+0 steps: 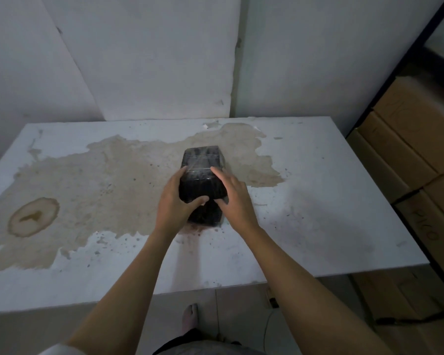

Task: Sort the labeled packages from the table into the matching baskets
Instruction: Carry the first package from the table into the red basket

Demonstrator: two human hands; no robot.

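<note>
A black package [203,175] wrapped in shiny clear film stands near the middle of the white table [318,201], on a worn brown patch. It looks like one block stacked on another; no label shows from here. My left hand [174,203] grips its left side with the thumb across the front. My right hand [232,198] holds its right side, fingers spread over the top edge. No basket is in view.
Stacked cardboard boxes [408,149] and a dark metal frame [395,73] stand close to the table's right edge. A round brown stain [34,216] marks the table's left part. White wall panels rise behind the table. My foot shows on the floor below.
</note>
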